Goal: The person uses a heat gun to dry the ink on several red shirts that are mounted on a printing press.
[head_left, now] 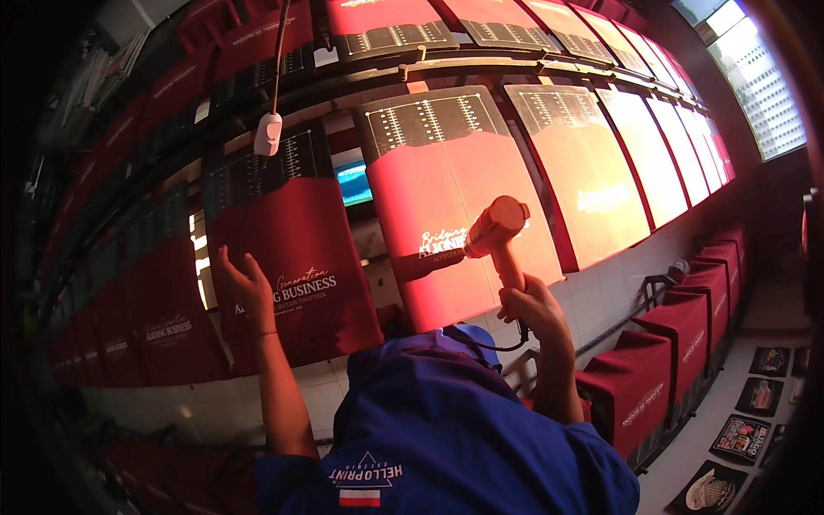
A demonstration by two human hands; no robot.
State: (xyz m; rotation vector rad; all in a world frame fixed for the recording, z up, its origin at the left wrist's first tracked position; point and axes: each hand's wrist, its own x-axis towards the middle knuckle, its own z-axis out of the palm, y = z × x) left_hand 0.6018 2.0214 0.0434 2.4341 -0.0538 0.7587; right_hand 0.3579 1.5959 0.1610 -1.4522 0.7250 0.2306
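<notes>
My right hand (534,305) is closed round the handle of a hair dryer (496,227). The dryer's nozzle points left over the white lettering on a red fabric piece (429,197), which lies on a dark board with white ruler marks; whether it touches the fabric I cannot tell. A dark cord (511,347) runs from the handle toward my body. My left hand (249,287), fingers spread and holding nothing, is over another printed red fabric piece (296,245) to the left, partly covering its lettering. Whether the hand touches the cloth is unclear.
More boards with red fabric (592,172) continue in rows left, right and beyond. A white electrical fitting (269,135) hangs on a cable at the upper left. Draped red pieces (631,399) line a low rack at right. Printed dark sheets (740,436) lie at lower right.
</notes>
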